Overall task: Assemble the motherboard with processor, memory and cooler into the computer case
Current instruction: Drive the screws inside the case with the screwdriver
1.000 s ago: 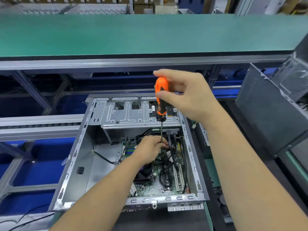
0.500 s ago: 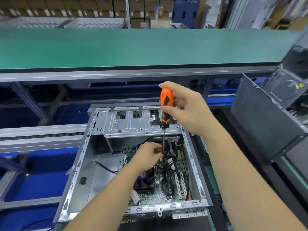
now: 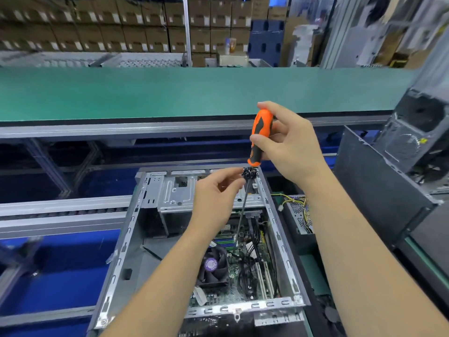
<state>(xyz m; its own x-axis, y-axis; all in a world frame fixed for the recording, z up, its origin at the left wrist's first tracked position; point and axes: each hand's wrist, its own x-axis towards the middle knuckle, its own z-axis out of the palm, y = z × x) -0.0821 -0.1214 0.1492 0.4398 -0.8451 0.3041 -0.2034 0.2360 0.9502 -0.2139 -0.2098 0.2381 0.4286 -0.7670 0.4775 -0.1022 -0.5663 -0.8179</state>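
An open grey computer case [image 3: 126,242] lies in front of me with the green motherboard [image 3: 243,283] inside. The black cooler fan [image 3: 213,266] with a purple label sits on the board. My right hand [image 3: 289,144] grips the orange-and-black handle of a screwdriver [image 3: 260,137], held upright above the case; its thin shaft slants down toward the board. A cluster of dark screws [image 3: 249,171] clings to the shaft just under the handle. My left hand [image 3: 216,195] is raised beside it, fingertips pinched at that cluster.
A long green conveyor belt [image 3: 194,91] runs across behind the case. Another dark computer case [image 3: 379,181] stands at the right, with a power supply and yellow wires [image 3: 298,210] beside it. Blue flooring and metal rails lie at left. Stacked cartons fill the background.
My left hand has risen from the motherboard up to the screw cluster under the screwdriver handle. My right hand has kept the screwdriver upright. The camera has tilted upward.
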